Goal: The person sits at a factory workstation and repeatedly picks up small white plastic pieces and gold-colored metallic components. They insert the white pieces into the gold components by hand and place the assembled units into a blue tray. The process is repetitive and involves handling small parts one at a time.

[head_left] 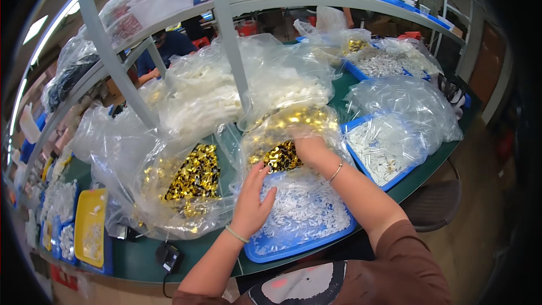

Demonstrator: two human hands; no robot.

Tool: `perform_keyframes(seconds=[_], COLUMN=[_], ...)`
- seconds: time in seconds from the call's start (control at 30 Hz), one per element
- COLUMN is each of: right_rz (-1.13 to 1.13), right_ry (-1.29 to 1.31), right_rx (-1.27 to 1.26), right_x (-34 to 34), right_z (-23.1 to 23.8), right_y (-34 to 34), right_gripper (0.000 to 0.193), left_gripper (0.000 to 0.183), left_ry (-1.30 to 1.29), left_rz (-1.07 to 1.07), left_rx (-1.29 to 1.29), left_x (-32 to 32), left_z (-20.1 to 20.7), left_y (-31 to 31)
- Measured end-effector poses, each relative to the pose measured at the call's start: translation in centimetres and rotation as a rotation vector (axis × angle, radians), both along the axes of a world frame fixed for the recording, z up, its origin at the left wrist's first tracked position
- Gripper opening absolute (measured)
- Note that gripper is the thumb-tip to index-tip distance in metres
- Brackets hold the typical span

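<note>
Lower left: bare surface [137, 261], passable to black device [169, 256]. Obstacles: grey post [231, 45], upper centre; plastic bag [261, 131] around right hand [310, 147], centre.

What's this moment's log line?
left hand: open, by clear bag; right hand: in bag's mouth, grip unclear; gold pieces: in bag; blue tray: white pieces

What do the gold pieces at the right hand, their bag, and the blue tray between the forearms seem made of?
Gold pieces: shiny; bright glints suggest metal or metallic-coated plastic.
Bag: likely glossy plastic film; transparent, creased.
Blue tray: probably smooth plastic, given even colour, rounded corners.
</note>
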State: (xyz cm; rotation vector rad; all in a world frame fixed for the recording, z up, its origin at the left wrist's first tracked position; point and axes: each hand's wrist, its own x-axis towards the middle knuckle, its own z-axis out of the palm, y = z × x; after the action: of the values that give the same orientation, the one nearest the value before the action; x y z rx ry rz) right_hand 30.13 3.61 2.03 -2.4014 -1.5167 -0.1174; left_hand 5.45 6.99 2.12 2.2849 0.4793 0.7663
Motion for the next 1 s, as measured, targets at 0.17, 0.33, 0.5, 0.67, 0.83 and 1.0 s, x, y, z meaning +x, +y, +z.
perform_keyframes(seconds=[0.17, 0.33, 0.5, 0.67, 0.83, 1.0], right_rz=[0.142, 0.093, 0.249, 0.396, 0.553, 0.543], right_ry=[-0.137, 0.008, 0.11, 0.385, 0.298, 0.293], right_rx=[0.115, -0.047, 0.044, -0.109, -0.255, -0.112], right_x=[1.3, -0.1, -1.8, -3.2, -7.8, -9.2], right_z=[-2.9, -0.5, 1.0, 3.4, 4.2, 4.3], right_y=[1.5, 2.1, 0.6, 1.2, -0.4, -2.7], right_gripper=[0.07, 0.069, 0.062, 0.051, 0.054, 0.048], left_gripper=[0.044, 0.054, 0.054, 0.053, 0.054, 0.055], left_ry=[0.145, 0.081, -0.236, -0.297, -0.343, -0.303], left_rz=[0.199, 0.255, 0.347, 0.345, 0.3, 0.3], left_rx=[0.315, 0.093, -0.152, -0.317, -0.405, -0.369], left_x=[-0.3, 1.4, 1.5, 1.7, 1.4, 1.1], left_z=[-2.5, -4.3, -4.2, -4.1, -4.5, -5.0], left_y=[-0.5, -0.1, 1.0, 1.3, 2.0, 2.1])
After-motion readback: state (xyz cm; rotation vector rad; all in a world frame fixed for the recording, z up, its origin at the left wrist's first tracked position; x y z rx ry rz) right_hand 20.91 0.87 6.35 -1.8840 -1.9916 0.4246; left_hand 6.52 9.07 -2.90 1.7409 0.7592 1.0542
